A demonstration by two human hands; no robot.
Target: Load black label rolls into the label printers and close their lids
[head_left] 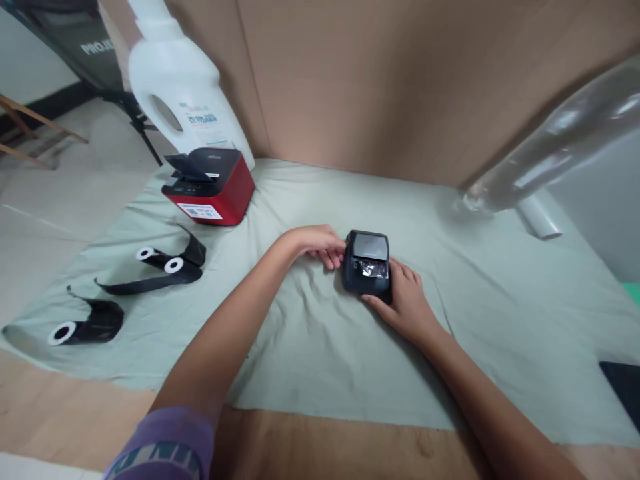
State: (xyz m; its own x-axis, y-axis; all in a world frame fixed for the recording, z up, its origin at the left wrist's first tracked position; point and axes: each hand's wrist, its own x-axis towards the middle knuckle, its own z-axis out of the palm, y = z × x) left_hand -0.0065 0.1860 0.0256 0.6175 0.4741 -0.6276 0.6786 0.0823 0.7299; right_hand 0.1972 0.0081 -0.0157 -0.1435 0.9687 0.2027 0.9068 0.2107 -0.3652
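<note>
A small black portable printer [368, 267] with a grey lid panel lies on the pale green cloth [320, 353]. Shiny, crinkled material shows in the slot across its middle. My right hand [407, 300] grips the printer's right side, the thumb along its near edge and the fingers round the far right. Against the left side, my left hand [323, 245] has its fingers curled and a fingertip pressed on the casing near the upper corner. What lies under that fingertip is hidden.
Left of my arm lie several black paper rolls [105, 321] with loose ends. Behind them stand a red and black printer [220, 190] and a white jug [183, 87]. Cardboard [360, 87] walls the back. At right are a plastic-wrapped roll [555, 140] and a grey tube [540, 219].
</note>
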